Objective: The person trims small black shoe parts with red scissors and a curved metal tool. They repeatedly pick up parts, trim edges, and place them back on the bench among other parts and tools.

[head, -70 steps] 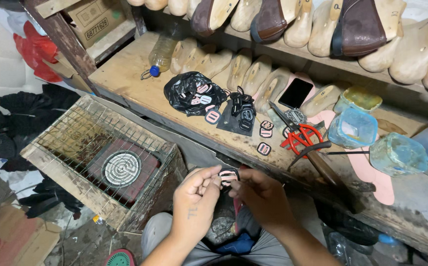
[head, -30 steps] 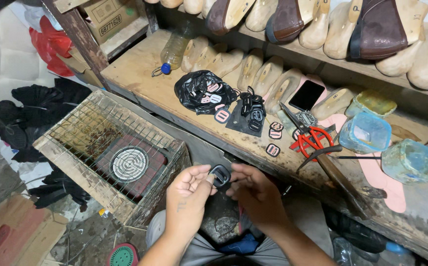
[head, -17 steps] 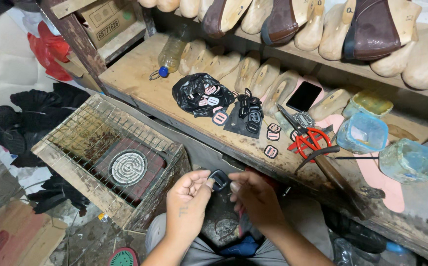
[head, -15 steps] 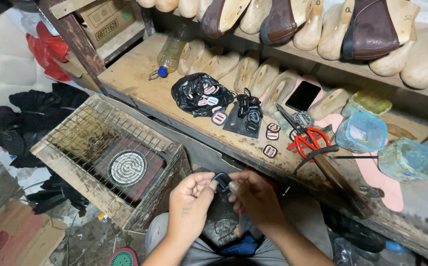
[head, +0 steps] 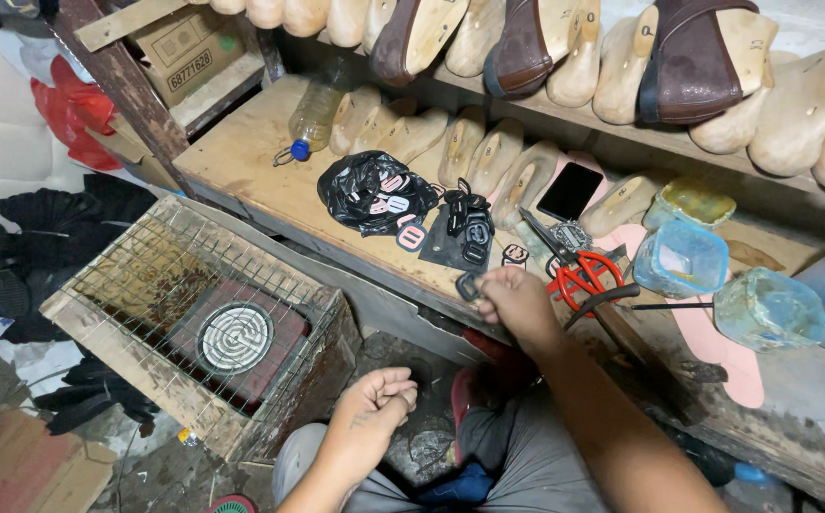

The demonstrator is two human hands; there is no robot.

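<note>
- The right hand [head: 519, 302] has left the lap and reached the wooden surface [head: 260, 171], fingers pinching a small dark buckle piece [head: 468, 286] at its front edge.
- The left hand [head: 377, 397] has dropped low, fingers curled shut, seemingly empty.
- The buckle now hangs just short of the pile of dark pieces [head: 464, 228]; handwork looks finished.

– What are we holding there?
– A small dark buckle piece [head: 468, 285], pinched at our right hand's fingertips, right at the near edge of the wooden bench.
– Flat or tilted?
– We can't tell; it's partly hidden. More dark pieces [head: 466, 225] lie piled just beyond it.
</note>
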